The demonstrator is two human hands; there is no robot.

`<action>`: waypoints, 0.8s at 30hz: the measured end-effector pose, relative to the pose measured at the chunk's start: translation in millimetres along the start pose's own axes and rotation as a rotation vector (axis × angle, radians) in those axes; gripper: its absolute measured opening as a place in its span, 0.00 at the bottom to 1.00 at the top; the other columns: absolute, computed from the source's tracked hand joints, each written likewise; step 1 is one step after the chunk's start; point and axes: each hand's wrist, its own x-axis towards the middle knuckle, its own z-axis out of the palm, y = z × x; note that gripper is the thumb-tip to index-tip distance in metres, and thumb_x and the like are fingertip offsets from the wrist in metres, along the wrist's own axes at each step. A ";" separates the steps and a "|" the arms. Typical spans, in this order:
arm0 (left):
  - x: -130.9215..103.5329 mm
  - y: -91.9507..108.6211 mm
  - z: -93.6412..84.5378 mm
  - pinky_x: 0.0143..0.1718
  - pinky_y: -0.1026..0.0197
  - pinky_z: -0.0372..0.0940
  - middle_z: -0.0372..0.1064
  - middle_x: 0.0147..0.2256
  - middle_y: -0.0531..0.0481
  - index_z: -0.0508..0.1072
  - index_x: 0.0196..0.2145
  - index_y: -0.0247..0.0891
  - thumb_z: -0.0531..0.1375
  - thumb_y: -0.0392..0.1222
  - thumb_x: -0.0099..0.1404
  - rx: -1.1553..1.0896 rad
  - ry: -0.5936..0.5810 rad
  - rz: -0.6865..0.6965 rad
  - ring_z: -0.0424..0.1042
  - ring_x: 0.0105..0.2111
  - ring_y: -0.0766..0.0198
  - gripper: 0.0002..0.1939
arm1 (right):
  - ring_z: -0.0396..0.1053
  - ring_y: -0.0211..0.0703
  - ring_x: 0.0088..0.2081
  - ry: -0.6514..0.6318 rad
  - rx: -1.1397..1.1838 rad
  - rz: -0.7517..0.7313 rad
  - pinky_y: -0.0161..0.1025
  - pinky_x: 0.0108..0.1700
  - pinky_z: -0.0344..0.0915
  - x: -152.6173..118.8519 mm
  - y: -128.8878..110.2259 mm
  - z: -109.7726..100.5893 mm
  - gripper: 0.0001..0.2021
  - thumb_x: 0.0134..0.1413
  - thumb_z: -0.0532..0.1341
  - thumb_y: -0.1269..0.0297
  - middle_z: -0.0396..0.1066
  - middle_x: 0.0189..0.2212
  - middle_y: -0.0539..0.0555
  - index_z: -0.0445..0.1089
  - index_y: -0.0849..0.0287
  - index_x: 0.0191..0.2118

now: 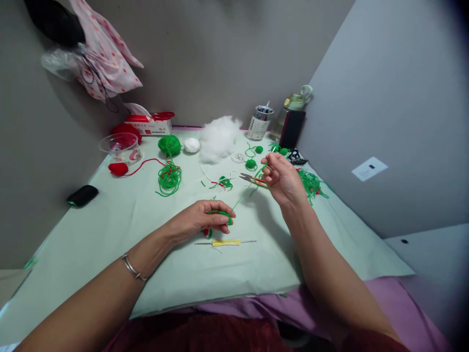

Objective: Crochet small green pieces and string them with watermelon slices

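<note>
My left hand [210, 216] pinches a small green crochet piece [229, 219] above the cloth, with a red and white bit hanging below it. A green strand [242, 195] runs from this piece up to my right hand [276, 175], raised at right of centre. Its fingers are closed on the green yarn, and a thin, light needle-like tip [273, 150] shows above them. Scissors [251, 179] with orange handles lie just behind my right hand. The yellow-handled crochet hook [226, 243] lies on the cloth in front of my left hand.
White stuffing [219, 139], a green yarn ball [169, 145] and a white ball [191, 145] sit at the back. A clear tub [122, 149] is left; a pen can [260, 123], bottle [281, 120] and phone [293, 129] stand back right. Green scraps [311, 186] lie right.
</note>
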 end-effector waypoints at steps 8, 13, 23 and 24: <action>0.0 6.4 -6.6 0.35 0.64 0.69 0.72 0.32 0.53 0.76 0.33 0.36 0.72 0.44 0.57 -0.227 0.085 0.088 0.74 0.28 0.69 0.11 | 0.61 0.31 0.20 -0.255 -0.659 -0.045 0.30 0.23 0.60 -2.1 -0.9 -3.6 0.11 0.57 0.65 0.55 0.70 0.25 0.47 0.72 0.58 0.35; 3.4 5.6 -9.8 0.28 0.68 0.68 0.69 0.29 0.54 0.77 0.32 0.36 0.72 0.42 0.58 -0.274 0.194 0.129 0.69 0.26 0.71 0.10 | 0.71 0.48 0.42 -0.261 -1.536 -0.182 0.42 0.41 0.64 -7.8 8.9 -3.9 0.13 0.67 0.53 0.66 0.76 0.42 0.60 0.76 0.60 0.43; 5.0 4.8 -12.1 0.42 0.62 0.70 0.74 0.36 0.50 0.82 0.42 0.37 0.71 0.40 0.58 -0.223 0.269 0.194 0.71 0.34 0.68 0.13 | 0.68 0.59 0.49 -0.191 -1.726 -0.179 0.47 0.50 0.59 11.2 25.4 -23.6 0.12 0.61 0.55 0.74 0.73 0.43 0.69 0.77 0.64 0.39; 5.0 4.4 -12.8 0.43 0.62 0.69 0.75 0.37 0.50 0.82 0.43 0.38 0.71 0.40 0.59 -0.213 0.269 0.199 0.71 0.34 0.67 0.14 | 0.68 0.58 0.48 -0.175 -1.694 -0.195 0.47 0.50 0.59 12.9 25.2 -25.4 0.12 0.61 0.54 0.74 0.73 0.43 0.68 0.77 0.64 0.40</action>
